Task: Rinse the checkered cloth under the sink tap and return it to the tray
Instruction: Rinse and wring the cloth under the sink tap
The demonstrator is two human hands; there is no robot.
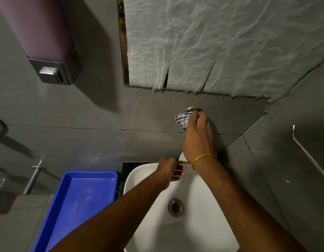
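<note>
The checkered cloth, dark blue and white, is bunched in my right hand, high against the grey wall by a round metal fitting. That hand covers most of the tap. My left hand is lower, over the back rim of the white sink, fingers curled around something small and pale that I cannot make out. The blue tray stands left of the sink with nothing in it. No water stream shows.
A soap dispenser hangs on the wall at upper left. A mirror covered with crumpled paper fills the upper right. The sink drain sits mid-basin. A metal rail is left of the tray.
</note>
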